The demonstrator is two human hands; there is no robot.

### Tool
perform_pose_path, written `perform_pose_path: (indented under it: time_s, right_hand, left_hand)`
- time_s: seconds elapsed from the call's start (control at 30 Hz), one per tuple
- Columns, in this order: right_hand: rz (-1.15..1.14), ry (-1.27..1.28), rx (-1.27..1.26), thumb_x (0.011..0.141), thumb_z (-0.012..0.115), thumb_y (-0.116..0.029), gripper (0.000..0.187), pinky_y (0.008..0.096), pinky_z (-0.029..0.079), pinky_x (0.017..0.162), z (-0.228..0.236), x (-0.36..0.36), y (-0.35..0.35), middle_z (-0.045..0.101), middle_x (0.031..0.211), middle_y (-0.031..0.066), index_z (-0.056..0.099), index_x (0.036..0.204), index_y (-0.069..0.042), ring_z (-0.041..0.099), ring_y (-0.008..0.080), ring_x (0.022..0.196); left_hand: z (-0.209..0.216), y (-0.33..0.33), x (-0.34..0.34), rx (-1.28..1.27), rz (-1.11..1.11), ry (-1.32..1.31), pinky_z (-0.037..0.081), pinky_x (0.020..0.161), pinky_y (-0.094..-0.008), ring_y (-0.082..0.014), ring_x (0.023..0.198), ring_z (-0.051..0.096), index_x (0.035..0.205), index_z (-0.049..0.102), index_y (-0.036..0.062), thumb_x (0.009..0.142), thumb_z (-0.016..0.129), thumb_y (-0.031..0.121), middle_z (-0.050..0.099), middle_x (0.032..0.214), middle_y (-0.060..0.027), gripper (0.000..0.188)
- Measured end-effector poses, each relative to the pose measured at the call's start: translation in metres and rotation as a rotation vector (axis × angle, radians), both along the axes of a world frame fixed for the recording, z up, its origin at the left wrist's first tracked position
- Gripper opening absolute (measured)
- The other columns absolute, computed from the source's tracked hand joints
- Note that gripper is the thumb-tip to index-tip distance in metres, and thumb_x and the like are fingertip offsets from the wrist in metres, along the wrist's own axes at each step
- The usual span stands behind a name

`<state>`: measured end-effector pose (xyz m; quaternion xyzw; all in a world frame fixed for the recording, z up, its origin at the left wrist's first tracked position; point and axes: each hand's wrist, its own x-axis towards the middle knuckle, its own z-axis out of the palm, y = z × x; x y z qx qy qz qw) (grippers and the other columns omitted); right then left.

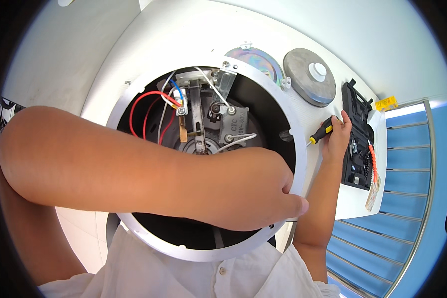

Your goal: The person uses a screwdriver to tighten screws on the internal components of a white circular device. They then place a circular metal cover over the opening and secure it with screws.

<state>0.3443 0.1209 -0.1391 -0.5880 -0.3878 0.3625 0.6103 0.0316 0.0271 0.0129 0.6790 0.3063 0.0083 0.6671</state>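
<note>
A round open appliance body with a white rim [157, 251], which looks like an upturned rice cooker, rests against my lap and the table. Inside its dark shell are red, blue and white wires, a metal bracket [196, 107] and a grey box-shaped part [235, 124]. My left forearm lies across the opening. At the right side of the rim, my left hand [265, 191] is closed on the edge, thumb outside; its other fingers are mostly hidden. To the right, my right hand [337, 136] holds a black and yellow screwdriver [323, 130], its shaft pointing toward the rim.
Behind the body lie a shiny round metal plate [258, 62] and a grey lid [303, 74] with a white knob. An open black tool case [355, 171] with an orange flexible shaft [372, 158] sits at the table's right edge, near a metal railing [427, 169].
</note>
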Motion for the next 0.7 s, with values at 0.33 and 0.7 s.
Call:
perform_pose_path:
  time_s: [0.33, 0.7]
  right_hand:
    - [-0.193, 0.268, 0.097, 0.090, 0.052, -0.009, 0.040, 0.0313, 0.050, 0.063, 0.017, -0.008, -0.004, 0.054, 0.099, 0.0104, 0.037, 0.127, -0.009, 0.060, 0.0215, 0.075]
    - [-0.123, 0.594, 0.445, 0.093, 0.052, -0.021, 0.025, 0.0281, 0.046, 0.059, 0.098, -0.002, -0.022, 0.051, 0.088, 0.0109, 0.050, 0.097, 0.003, 0.052, 0.0198, 0.074]
  left_hand:
    - [-0.005, -0.001, 0.006, -0.017, -0.037, 0.046, 0.041, 0.054, -0.0338, -0.0192, 0.053, 0.047, 0.072, 0.056, -0.0029, 0.094, 0.051, 0.034, 0.053, 0.058, -0.0109, 0.043]
    - [-0.005, 0.001, 0.006, 0.027, -0.064, 0.033, 0.042, 0.057, -0.0325, -0.0188, 0.057, 0.050, 0.077, 0.057, -0.0017, 0.095, 0.049, 0.031, 0.056, 0.062, -0.0107, 0.038]
